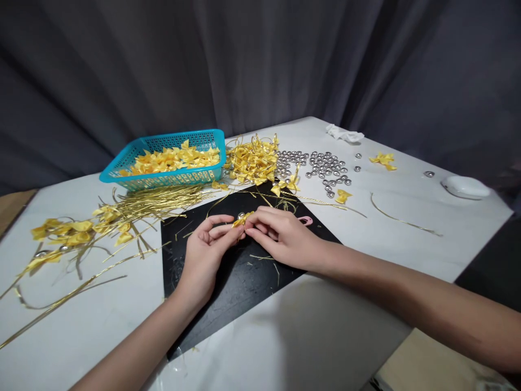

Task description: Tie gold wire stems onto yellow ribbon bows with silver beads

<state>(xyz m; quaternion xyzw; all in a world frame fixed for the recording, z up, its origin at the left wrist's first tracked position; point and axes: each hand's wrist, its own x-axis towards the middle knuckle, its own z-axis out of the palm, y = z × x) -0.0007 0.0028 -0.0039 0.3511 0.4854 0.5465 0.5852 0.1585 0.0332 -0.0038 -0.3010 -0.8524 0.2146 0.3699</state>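
Note:
Above the black mat point(228, 304), a small yellow ribbon bow point(240, 220) with a round silver bell-like piece on it is pinched between both hands. My left hand point(207, 244) grips its left side with thumb and fingers. From the right, my right hand point(280, 233) pinches the other side, its fingertips close to the left thumb. The fingers partly cover the bow. Short gold cord snippets lie on the mat around the hands. Beside the right hand, a pink-handled tool point(305, 220) shows only in part.
A blue basket point(171, 178) of yellow bows stands at the back left. Near it lie gold cords point(163, 202) and a pile of yellow bows with cord point(254, 160). Silver pieces point(329, 163) spread rightward, then a white tissue point(344, 133) and a white dish point(466, 187).

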